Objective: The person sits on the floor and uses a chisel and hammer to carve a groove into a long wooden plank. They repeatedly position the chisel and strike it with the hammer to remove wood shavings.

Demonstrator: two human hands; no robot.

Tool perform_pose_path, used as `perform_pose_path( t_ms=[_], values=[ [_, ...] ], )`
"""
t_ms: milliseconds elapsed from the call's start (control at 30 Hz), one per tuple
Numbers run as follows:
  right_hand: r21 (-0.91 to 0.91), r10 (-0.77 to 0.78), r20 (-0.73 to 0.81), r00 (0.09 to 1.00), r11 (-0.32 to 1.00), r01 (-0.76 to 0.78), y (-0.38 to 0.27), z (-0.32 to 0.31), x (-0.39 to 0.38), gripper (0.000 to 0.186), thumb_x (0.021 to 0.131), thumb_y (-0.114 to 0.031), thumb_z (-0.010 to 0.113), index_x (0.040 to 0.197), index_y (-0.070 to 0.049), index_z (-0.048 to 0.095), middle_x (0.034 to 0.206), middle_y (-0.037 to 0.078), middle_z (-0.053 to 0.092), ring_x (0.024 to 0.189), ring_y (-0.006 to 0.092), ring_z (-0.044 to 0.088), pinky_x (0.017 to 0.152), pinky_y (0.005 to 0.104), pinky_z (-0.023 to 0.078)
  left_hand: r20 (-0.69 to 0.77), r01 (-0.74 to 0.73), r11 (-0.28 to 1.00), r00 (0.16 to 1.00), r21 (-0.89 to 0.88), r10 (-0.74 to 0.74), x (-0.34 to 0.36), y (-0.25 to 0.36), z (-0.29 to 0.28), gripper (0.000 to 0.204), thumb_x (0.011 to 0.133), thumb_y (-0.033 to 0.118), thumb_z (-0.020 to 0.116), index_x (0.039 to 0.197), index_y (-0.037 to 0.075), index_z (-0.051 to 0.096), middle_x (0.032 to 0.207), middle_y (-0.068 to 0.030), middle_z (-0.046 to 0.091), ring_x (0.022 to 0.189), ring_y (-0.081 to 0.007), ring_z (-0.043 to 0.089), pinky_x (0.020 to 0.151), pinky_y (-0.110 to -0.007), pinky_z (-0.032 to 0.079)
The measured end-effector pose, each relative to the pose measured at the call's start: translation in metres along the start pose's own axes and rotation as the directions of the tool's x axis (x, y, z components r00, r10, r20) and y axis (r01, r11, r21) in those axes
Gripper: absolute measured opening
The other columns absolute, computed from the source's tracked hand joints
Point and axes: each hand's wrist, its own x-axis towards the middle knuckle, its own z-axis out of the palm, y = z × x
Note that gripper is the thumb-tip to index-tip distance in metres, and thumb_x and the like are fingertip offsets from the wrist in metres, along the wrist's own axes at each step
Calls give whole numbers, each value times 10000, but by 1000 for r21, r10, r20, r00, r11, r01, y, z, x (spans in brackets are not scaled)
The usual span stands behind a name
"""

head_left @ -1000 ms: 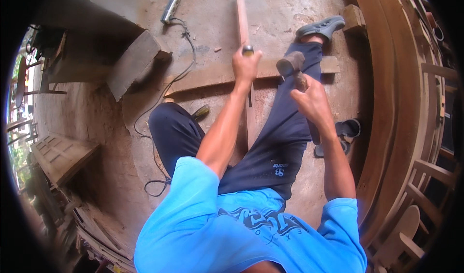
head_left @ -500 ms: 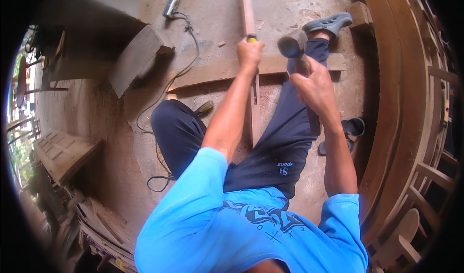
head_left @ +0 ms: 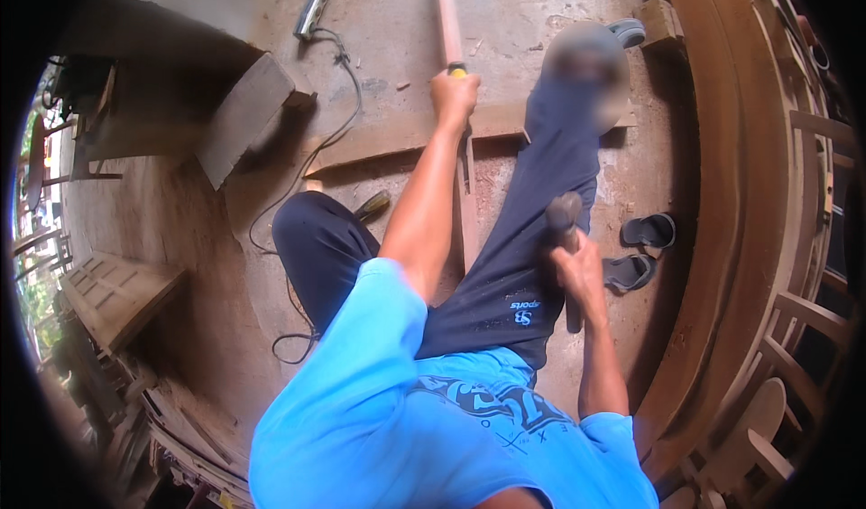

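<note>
My left hand (head_left: 454, 101) is closed around a chisel (head_left: 458, 73) whose yellow and black handle end shows above the fist; its blade is mostly hidden. It stands over a long, narrow wooden strip (head_left: 447, 18) that runs away from me between my legs. A slot shows in the strip just below the hand. My right hand (head_left: 583, 273) grips a hammer (head_left: 565, 211), with the head raised above my right thigh and the handle end sticking out below the fist. The hammer is apart from the chisel.
A thick board (head_left: 388, 139) lies crosswise under the strip. Beside my bent left knee lies another hand tool (head_left: 372, 206). A power strip (head_left: 312, 9) with a cord rests at far left, near a wooden block (head_left: 248, 117). Sandals (head_left: 648, 231) and a large timber (head_left: 749, 193) are on the right.
My right hand has drawn the hammer back toward me, lower and farther from the chisel. My left hand keeps its grip on the chisel. The whole view has shifted slightly.
</note>
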Motion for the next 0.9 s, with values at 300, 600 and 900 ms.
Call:
perform_pose_path(
  t_ms=[300,600,900],
  values=[
    [-15,-75,-49,996,997,75,47,13,17,197,790,-110,630,956,-4,636,653,55,585,546,147,562,520,355,473,189,183,982,964,36,-187,7,53,9,170,815,109,735,731,39,605,609,-40,602,443,-120,538,412,-299,412],
    [140,-52,13,999,989,50,39,13,22,80,801,-77,618,835,-30,564,598,14,522,469,124,531,445,324,447,190,-97,991,975,-93,113,-37,80,-80,253,864,219,824,787,114,607,638,35,570,513,-61,523,470,-233,425],
    [172,-29,20,999,985,25,37,16,24,79,795,-83,620,839,-38,571,601,14,531,469,124,528,441,323,438,465,-391,830,866,397,185,-75,20,-90,317,843,269,859,833,24,659,682,-5,624,640,-101,554,606,-305,466]
  ],
)
